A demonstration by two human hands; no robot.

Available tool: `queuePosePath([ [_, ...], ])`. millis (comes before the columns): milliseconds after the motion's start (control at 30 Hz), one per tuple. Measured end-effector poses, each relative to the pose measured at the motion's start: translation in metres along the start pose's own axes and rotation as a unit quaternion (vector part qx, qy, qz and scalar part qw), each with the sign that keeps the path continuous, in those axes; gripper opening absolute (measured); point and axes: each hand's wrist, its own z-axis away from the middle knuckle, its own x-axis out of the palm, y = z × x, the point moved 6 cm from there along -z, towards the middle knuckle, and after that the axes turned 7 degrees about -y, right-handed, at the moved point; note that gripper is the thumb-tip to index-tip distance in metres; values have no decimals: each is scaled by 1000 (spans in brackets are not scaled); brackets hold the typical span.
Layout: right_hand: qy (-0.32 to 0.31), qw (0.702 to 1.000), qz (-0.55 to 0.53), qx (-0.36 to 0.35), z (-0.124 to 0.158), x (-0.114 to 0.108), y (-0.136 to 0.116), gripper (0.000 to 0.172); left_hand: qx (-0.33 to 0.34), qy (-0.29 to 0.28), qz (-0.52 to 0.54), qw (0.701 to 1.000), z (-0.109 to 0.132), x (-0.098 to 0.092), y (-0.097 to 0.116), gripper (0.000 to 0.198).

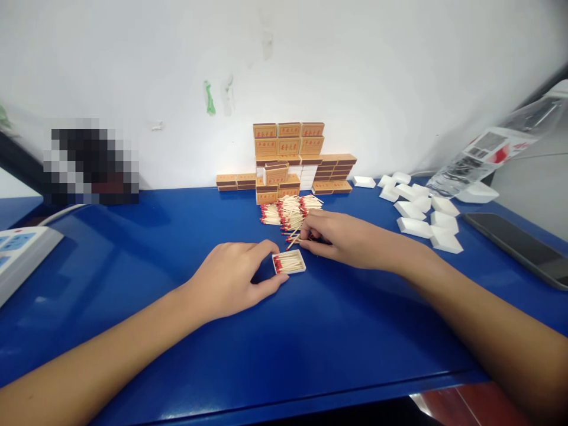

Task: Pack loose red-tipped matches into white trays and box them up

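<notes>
A small white tray [302, 267] filled with red-tipped matches [288, 261] rests on the blue table [284, 343]. My left hand [235, 275] holds it at its left end between thumb and fingers. Just behind and to the right, my right hand [332, 236] is closed at the near right edge of a heap of loose matches [290, 210], its fingertips pinched on match sticks. Orange matchboxes [288, 145] are stacked against the wall behind the heap.
Several white trays [415, 227] lie at the right, beside a clear plastic bottle [483, 154] leaning there and a dark phone [517, 245]. A white device [26, 254] sits at the far left, with a pixelated dark object [95, 165] behind it.
</notes>
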Motion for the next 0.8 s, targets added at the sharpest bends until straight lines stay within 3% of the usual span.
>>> queuePosePath([
  [233, -22, 1000, 1, 17, 1, 3, 1, 28, 0, 2, -3, 1000, 1, 0, 0, 31],
  [533, -9, 1000, -9, 4, 0, 1, 9, 24, 7, 11, -4, 1000, 0, 0, 0, 31],
  [800, 67, 997, 36, 34, 12, -28, 26, 19, 2, 7, 1, 1000, 2, 0, 0, 31],
])
